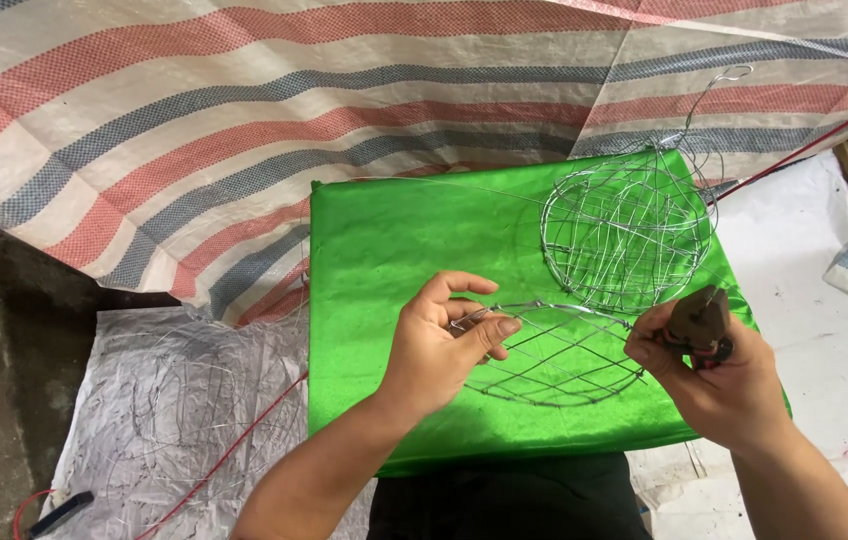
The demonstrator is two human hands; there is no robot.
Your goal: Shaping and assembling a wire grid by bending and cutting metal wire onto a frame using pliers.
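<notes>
The left hand, just left of the frame's centre, pinches the rim of a half-round wire basket frame between thumb and fingertips, the other fingers curled loosely above it. The frame lies low and shallow on a bright green cloth, its open mesh of thin silvery wires spreading from the left hand toward the right one.

The right hand, at lower right of centre, is closed around a small tool with a brown body and a red and black grip. Its tip sits at the right edge of the wire frame, though whether it actually touches a wire is hard to tell at this size.

Above the two hands, in the upper right of the green cloth, stands a second, rounder wire cage, with a long wire loop rising from it. Behind the cloth hangs a striped tarpaulin in red, grey-blue and white. At lower left, a tangle of loose wire rests on a pale sheet, with a red cable running across it.
</notes>
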